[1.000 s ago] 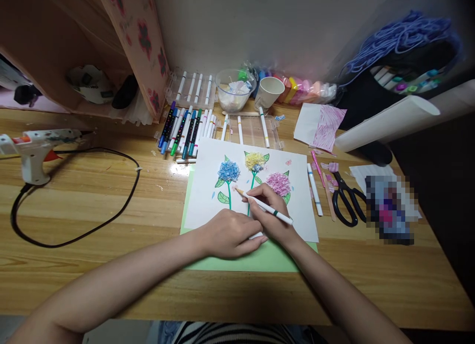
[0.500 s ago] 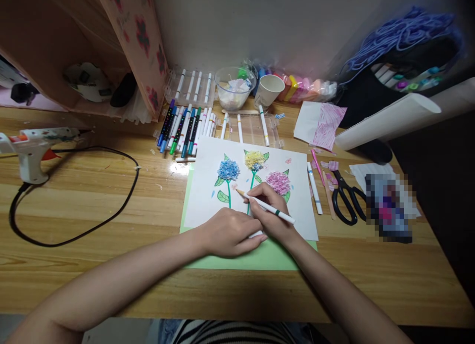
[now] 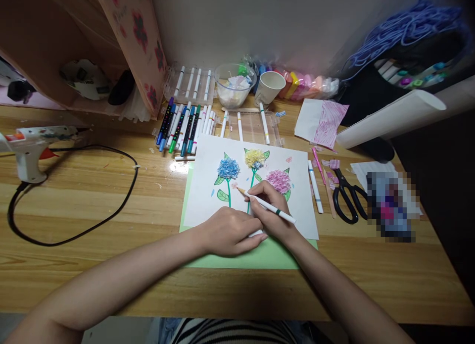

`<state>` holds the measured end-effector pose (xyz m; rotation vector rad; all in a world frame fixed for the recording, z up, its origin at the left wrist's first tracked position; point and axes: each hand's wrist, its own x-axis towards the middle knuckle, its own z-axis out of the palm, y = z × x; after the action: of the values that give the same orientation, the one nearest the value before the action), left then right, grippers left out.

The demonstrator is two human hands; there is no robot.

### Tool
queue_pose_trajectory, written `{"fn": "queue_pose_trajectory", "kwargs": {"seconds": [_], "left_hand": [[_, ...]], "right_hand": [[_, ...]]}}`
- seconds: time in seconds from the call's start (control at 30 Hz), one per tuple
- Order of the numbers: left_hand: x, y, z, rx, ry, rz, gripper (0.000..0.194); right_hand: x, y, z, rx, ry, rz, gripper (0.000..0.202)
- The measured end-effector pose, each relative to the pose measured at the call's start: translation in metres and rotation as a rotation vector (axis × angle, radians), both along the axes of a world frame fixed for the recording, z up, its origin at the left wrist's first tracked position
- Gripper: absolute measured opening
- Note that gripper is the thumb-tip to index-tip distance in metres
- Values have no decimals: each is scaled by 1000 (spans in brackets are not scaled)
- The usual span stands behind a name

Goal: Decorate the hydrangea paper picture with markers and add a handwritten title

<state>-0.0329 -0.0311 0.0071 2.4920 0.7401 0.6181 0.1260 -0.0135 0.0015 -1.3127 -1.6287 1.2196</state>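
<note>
right hand (image 3: 269, 209): fingers closed round a green-banded white marker (image 3: 285, 216), tip just beside a small pink motif (image 3: 234, 185). left hand (image 3: 230, 230): loosely curled across the lower edge of the flower picture (image 3: 239, 175); any grip cannot be told. green sheet (image 3: 241, 261): beneath picture, on wooden surface (image 3: 148, 284).
</note>
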Motion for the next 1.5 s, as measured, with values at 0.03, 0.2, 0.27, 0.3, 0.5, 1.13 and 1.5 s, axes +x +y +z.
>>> {"fn": "queue_pose_trajectory", "kwargs": {"seconds": [0.03, 0.2, 0.27, 0.3, 0.5, 1.13, 1.5], "left_hand": [[0, 0, 0, 1, -2, 3, 34], [0, 0, 1, -5, -4, 0, 33], [0, 0, 2, -8, 2, -2, 33], [0, 0, 2, -11, 6, -1, 33], [-1, 0, 3, -60, 14, -9, 34], [-4, 3, 2, -203, -69, -10, 21], [-4, 5, 3, -278, -41, 0, 20]], "right_hand": [[0, 0, 0, -1, 3, 0, 3], [1, 1, 1, 4, 0, 13, 3], [1, 1, 1, 10, -10, 13, 4], [2, 1, 1, 7, -10, 13, 4], [-1, -1, -2, 12, 0, 23, 2], [92, 5, -7, 35, 143, -289, 29], [80, 3, -6, 5, 100, -293, 35]]}}
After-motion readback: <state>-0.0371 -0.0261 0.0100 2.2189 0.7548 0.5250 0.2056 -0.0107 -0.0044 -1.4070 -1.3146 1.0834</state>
